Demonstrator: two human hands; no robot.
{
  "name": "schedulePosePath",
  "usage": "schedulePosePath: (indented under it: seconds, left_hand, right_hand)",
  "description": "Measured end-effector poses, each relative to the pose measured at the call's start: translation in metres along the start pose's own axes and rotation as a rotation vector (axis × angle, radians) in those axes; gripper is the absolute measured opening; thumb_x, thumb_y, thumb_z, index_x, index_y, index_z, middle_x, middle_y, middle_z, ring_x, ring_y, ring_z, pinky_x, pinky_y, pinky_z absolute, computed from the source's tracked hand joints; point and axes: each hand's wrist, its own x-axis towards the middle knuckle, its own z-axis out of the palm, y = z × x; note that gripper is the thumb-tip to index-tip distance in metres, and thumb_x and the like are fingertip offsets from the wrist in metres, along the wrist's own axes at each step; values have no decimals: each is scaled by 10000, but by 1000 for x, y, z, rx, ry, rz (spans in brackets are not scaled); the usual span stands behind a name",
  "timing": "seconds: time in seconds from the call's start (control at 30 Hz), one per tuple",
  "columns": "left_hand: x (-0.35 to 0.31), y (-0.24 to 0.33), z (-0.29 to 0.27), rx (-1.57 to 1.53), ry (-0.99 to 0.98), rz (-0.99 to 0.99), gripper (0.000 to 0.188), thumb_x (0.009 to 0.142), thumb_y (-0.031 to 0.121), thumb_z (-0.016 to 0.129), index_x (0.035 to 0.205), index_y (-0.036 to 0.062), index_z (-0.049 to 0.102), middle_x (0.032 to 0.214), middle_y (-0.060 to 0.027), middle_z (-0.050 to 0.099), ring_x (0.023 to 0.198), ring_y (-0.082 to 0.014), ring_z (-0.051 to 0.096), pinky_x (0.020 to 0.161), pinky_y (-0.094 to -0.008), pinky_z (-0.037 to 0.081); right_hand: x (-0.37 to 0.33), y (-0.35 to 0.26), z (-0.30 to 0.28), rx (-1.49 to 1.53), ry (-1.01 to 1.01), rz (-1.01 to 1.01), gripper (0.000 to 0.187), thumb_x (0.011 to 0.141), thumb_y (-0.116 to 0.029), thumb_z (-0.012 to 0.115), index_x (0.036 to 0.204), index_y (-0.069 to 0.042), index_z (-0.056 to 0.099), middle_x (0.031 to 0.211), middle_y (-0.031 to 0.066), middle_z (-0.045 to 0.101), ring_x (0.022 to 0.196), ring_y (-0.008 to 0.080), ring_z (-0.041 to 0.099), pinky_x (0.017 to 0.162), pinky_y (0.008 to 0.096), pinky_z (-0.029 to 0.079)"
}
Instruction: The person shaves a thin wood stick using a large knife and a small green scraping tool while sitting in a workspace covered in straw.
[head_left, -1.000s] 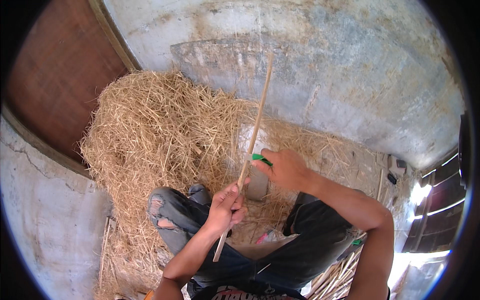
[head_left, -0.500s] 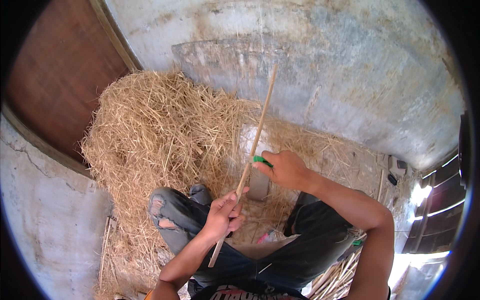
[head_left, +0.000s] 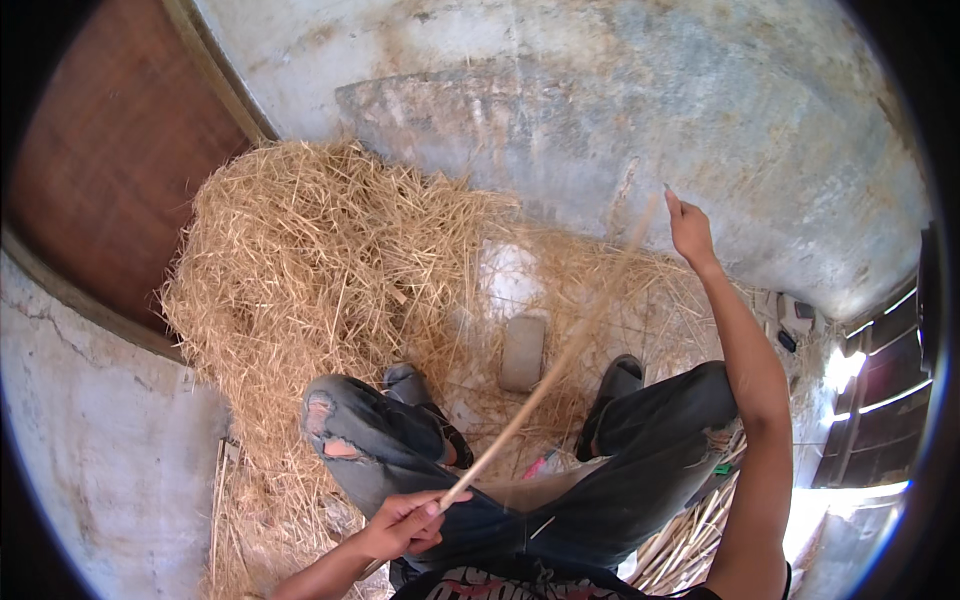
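Observation:
My left hand (head_left: 405,525), low in front of my lap, is closed around the lower part of a long thin strip of wood or bamboo (head_left: 515,420). From that hand the strip slants up and to the right, its far half smeared by motion. My right hand (head_left: 691,232) is raised at the far right, close to the strip's blurred far end, with its fingers closed. A small dark tip (head_left: 667,187) sticks out past the thumb; the rest of the small green tool is hidden in the hand.
A big heap of straw (head_left: 300,270) lies at the left by a brown door panel (head_left: 110,170). Ahead stands a stained wall (head_left: 600,120). A brick-like block (head_left: 522,353) lies between my feet. Several thin strips (head_left: 685,545) lie beside my right leg.
My right hand has swung up and right, away from the middle of the strip. My left hand has drawn down and left, and the strip has tilted further to the right.

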Motion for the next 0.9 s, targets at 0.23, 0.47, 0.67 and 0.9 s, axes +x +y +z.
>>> schedulePosePath:
  seconds: [0.23, 0.47, 0.67, 0.9]
  left_hand:
    - [17, -1, -4, -181, 35, 92, 482, 1102, 281, 359, 1478, -16, 408, 625, 56, 215, 483, -59, 186, 457, -240, 229]
    - [40, 3, 7, -196, -64, 87, 482, 1100, 276, 365, 1475, -24, 407, 632, 56, 215, 478, -59, 197, 446, -242, 222]
    - [52, 10, 11, -231, -69, 123, 509, 1090, 310, 386, 1465, -34, 408, 625, 48, 234, 452, -55, 215, 426, -238, 221]
    - [78, 29, 20, -306, -34, 173, 493, 1088, 309, 394, 1451, -23, 426, 614, 48, 255, 434, -43, 219, 401, -222, 203]
  right_hand:
    - [-56, -104, -15, 768, -262, 217, 548, 989, -539, 534, 733, -58, 590, 536, -27, 395, 490, 81, 372, 478, 279, 309]
    - [-92, -153, -11, 963, -366, 162, 367, 944, -402, 689, 856, -50, 635, 545, -72, 398, 446, 43, 328, 420, 253, 242]
    - [-109, -165, -15, 842, -456, 139, 376, 937, -404, 703, 882, -32, 691, 579, -66, 431, 530, 54, 368, 493, 282, 305]
    - [-150, -190, -6, 610, -557, -221, 401, 906, -428, 730, 846, -32, 709, 586, -23, 485, 550, 80, 446, 510, 304, 358]
